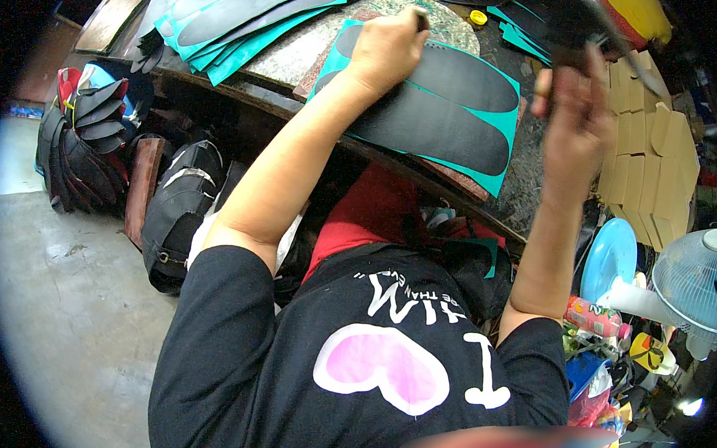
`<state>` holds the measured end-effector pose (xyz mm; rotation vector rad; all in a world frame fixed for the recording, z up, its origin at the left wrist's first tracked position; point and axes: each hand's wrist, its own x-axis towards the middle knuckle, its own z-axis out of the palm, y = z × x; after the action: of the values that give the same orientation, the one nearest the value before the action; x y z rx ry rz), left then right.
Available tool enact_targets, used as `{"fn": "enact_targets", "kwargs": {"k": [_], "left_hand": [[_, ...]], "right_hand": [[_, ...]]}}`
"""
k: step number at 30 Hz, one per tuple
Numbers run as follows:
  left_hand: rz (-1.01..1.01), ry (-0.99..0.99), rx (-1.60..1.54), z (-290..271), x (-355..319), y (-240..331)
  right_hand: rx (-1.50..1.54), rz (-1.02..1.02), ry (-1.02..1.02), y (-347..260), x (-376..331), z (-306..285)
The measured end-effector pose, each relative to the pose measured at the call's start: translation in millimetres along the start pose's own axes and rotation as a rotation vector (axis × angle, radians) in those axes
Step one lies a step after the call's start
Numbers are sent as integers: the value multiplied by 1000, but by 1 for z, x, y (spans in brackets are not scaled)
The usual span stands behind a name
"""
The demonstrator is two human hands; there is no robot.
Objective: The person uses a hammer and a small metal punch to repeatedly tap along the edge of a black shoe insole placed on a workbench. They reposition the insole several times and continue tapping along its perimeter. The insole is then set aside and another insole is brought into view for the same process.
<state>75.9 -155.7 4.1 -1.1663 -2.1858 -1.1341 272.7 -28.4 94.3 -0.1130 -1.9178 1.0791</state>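
Note:
My left hand (386, 48) is a closed fist pressed on the top end of a teal sheet (498, 176) that lies on the worktable (317, 44). The tip of a small tool (421, 15) sticks out of the fist. Two black sole-shaped pieces (442, 122) lie on the sheet, just right of this hand. My right hand (571, 111) is raised over the table's right side, blurred. Its fingers are closed on a long, thin black strip (550, 3) that curves up and to the left.
More teal sheets with black soles (258, 18) are stacked at the back left. Tan card pieces (647, 160) are piled at the right, above a white fan (690, 275). Black soles (87, 141) and a black bag (179, 209) sit on the floor at the left.

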Motion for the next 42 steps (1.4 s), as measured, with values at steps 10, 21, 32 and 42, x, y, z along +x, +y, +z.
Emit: {"fn": "enact_targets", "kwargs": {"k": [10,21,32,42], "left_hand": [[-545,15,-791,8,0,-15],[30,-66,-42,10,-4,9],[-467,197,-458,13,0,-26],[-59,66,-38,-1,1,-5]], "right_hand": [[-257,278,-152,33,0,-15],[-480,152,-192,31,-14,13],[-353,403,-165,51,-23,-9],[34,8,-35,-12,6,0]]}}
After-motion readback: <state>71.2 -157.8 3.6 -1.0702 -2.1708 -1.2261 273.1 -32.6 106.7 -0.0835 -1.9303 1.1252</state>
